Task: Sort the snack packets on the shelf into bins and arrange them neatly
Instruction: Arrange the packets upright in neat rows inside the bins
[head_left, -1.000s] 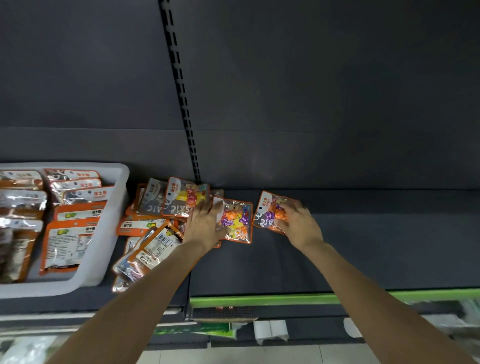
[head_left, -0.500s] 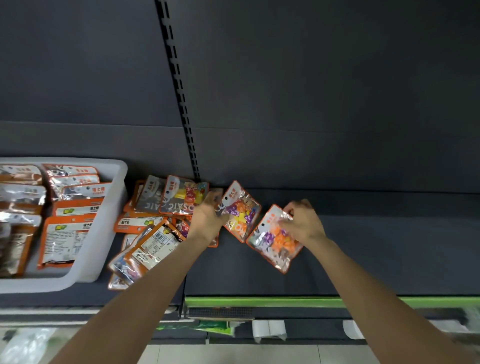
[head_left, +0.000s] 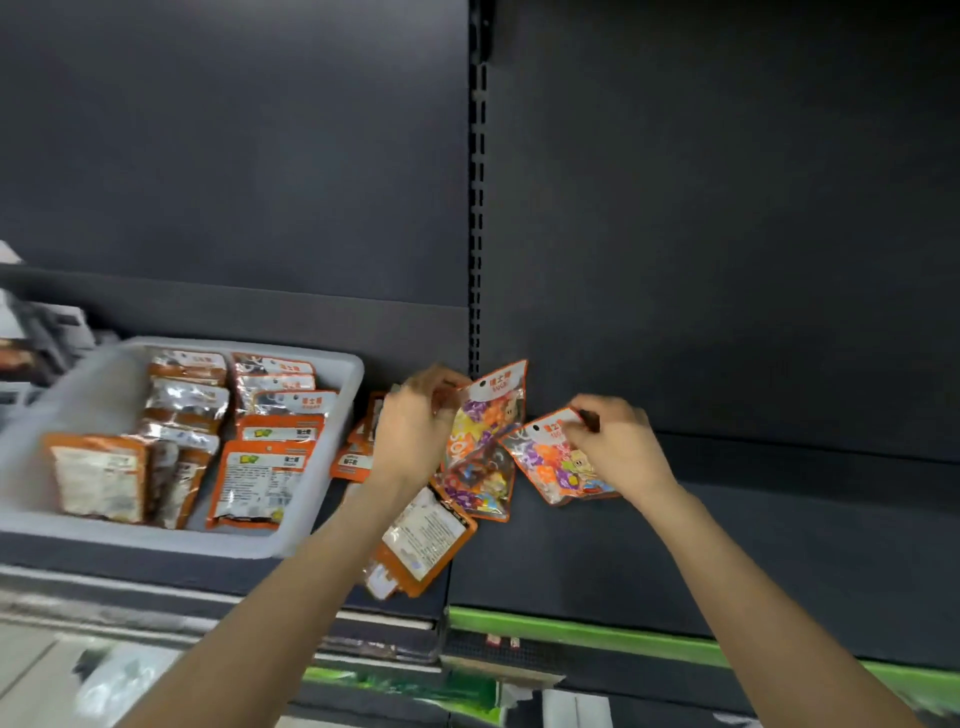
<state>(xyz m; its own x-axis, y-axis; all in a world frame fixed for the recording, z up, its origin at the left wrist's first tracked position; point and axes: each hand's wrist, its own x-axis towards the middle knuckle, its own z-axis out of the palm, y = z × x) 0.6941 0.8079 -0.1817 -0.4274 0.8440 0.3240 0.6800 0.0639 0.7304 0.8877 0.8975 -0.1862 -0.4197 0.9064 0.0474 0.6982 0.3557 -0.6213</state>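
Since the earlier frames both colourful candy packets have come up off the shelf: the left packet (head_left: 485, 415) now stands nearly upright and the right packet (head_left: 558, 462) is tilted, both held by their top edges. Left hand (head_left: 415, 426) pinches its packet's top corner, fingers curled round it; right hand (head_left: 615, 447) pinches the header of its own. Top-edge grip probably so the pouches hang flat and can be stacked together as one kind. A third candy packet (head_left: 480, 486) lies on the dark shelf (head_left: 727, 545) just below them. Left of the hands, a loose pile of orange packets (head_left: 415, 545) on the shelf, partly hidden by the left forearm. Further left, the white bin (head_left: 311, 493) already holds orange packets in rows, so the candy likely belongs elsewhere; no second bin is visible.
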